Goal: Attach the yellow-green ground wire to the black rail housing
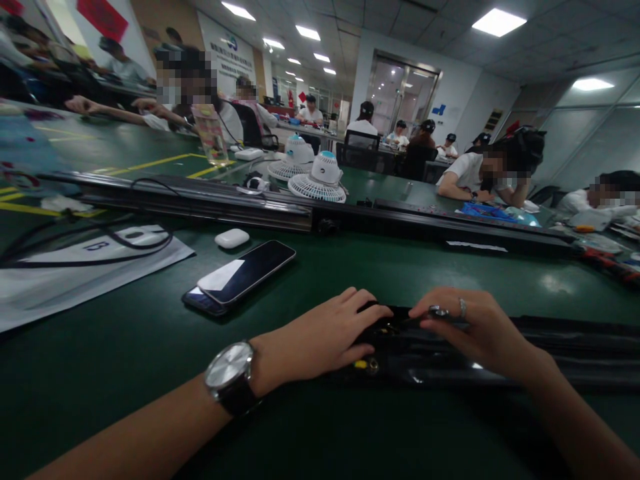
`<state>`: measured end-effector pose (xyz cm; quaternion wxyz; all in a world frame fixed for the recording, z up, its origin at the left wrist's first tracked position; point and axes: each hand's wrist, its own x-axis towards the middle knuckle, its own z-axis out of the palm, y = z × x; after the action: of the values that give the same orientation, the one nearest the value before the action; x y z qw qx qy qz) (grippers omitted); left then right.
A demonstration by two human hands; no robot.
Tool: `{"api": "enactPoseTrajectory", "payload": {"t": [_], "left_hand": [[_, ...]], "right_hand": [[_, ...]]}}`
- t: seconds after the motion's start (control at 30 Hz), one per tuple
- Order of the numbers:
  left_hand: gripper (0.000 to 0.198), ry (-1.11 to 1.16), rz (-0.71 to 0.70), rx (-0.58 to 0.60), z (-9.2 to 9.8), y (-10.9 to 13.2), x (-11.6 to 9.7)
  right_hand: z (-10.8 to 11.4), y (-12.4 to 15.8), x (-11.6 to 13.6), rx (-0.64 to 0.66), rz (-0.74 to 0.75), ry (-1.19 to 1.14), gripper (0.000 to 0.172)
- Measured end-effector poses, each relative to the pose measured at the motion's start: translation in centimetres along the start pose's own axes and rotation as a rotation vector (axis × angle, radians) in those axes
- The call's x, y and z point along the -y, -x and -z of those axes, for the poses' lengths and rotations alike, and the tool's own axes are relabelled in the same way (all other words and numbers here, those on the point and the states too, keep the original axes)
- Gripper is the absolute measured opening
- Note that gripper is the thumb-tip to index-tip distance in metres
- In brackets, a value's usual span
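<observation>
In front of me a long black glossy piece (417, 363) lies flat on the green table, with small brass-coloured parts and a yellow spot near its left end. My left hand (340, 327), with a wristwatch (230, 373) on its wrist, holds that left end. Its fingers reach over the far side and the thumb presses nearer to me. My right hand (467, 323) is closed in a pinch above the same piece. Between thumb and fingers shows a small tool with a rounded metal end (439, 311); its tip points towards my left fingers, and its kind is unclear.
Two stacked phones (247, 273), a white earbud case (232, 238) and a white sheet (95, 270) with a black cable lie to the left. A dark rail (225, 203) runs across the table, with white fans (320, 177) behind it. Several people sit at tables beyond.
</observation>
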<state>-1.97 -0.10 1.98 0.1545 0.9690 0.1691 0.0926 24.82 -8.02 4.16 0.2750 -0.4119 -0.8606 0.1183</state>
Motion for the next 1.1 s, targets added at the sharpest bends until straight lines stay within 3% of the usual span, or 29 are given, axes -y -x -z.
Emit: {"api": "enactPoseTrajectory", "payload": {"t": [0.37,0.6,1.1], "left_hand": [[0.054,-0.014,0.012,0.005,-0.1,0.0,0.0],[0.075,0.017,0.025,-0.022,-0.2,0.1,0.0],[0.063,0.029,0.010,-0.003,0.1,0.0,0.0]], "right_hand": [[-1.1,-0.1,-0.2,-0.284,-0.107,0.056,0.003],[-1.7,-0.2,0.0,-0.286,-0.111,0.094,0.005],[-2.3,-0.2,0.0,-0.381,-0.099,0.109,0.004]]}}
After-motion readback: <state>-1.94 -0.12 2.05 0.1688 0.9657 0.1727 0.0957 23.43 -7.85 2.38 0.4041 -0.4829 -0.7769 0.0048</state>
